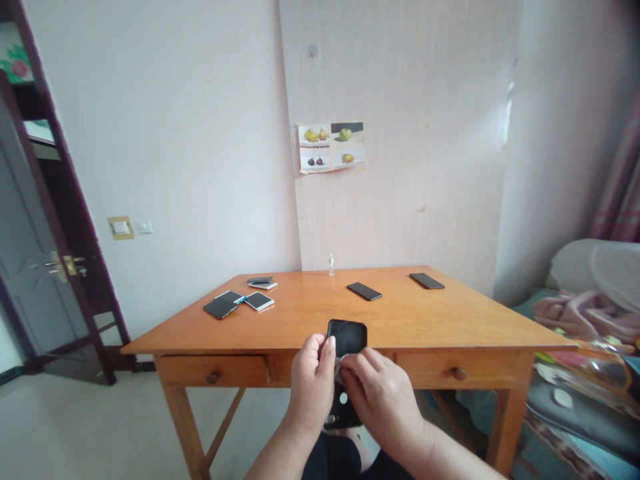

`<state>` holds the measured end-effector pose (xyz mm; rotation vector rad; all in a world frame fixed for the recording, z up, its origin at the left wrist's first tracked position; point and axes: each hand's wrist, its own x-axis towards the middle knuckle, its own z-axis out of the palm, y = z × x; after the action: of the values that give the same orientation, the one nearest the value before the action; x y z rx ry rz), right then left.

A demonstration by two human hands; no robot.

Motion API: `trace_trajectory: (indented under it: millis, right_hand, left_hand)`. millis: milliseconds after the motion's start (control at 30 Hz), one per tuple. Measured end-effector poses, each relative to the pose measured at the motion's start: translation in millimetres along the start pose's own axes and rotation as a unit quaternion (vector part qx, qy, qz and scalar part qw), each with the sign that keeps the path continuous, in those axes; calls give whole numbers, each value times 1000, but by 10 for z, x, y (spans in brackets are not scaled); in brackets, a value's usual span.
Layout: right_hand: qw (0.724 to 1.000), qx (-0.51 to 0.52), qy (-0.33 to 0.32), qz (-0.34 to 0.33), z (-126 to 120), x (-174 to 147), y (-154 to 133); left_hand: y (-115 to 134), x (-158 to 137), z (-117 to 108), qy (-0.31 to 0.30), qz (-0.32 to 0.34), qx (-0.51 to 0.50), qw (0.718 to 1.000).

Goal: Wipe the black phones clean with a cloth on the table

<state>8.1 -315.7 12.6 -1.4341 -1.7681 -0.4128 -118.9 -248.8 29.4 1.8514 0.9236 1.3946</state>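
Note:
A black flip-style phone case [348, 337] is spread open just in front of the table's near edge, above my lap. Its upper half looks like a shallow tray, and the lower half has a round hole. My left hand [313, 380] grips the case along its left side, thumb on top. Fingers pinched together, my right hand [383, 393] presses on the middle of the case. A small whitish piece [339, 367], perhaps tissue or cloth, shows at those fingertips; most of it is hidden.
On the wooden table [310, 320] lie a dark phone [365, 291], another dark phone [427, 281], and several phones or screens [259, 301] at the left. A small clear bottle [331, 265] stands by the wall. Bedding and bags [580, 313] are piled at right.

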Motion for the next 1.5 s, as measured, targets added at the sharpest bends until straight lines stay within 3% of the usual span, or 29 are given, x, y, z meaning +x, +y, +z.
trace_trajectory:
  millis: [167,433,700,967,1233,1400,1500]
  right_hand:
    - [997,-35,53,48,-116,352,78]
    - [999,-8,-31,0,47,-87,-95]
    - [996,-19,54,63,-36,370,108]
    - [999,-18,-34,15,115,-112,-87]
    - [995,-44,54,77,-78,379,188]
    - [997,71,-17,28,1,-20,25]
    - [972,220,-16,78,29,-169,-1]
  left_hand:
    - [57,-48,49,-38,18,-42,998]
    - [-20,-17,24,3,-4,7,1000]
    - [20,-48,82,-57,25,-30,998]
    - [-75,88,-78,48,0,35,998]
    - [11,4,-3,-18,0,15,1000]
    - [-100,108,-91,37,-19,23,999]
    - [-193,150,-156,58,-39,-5,998]
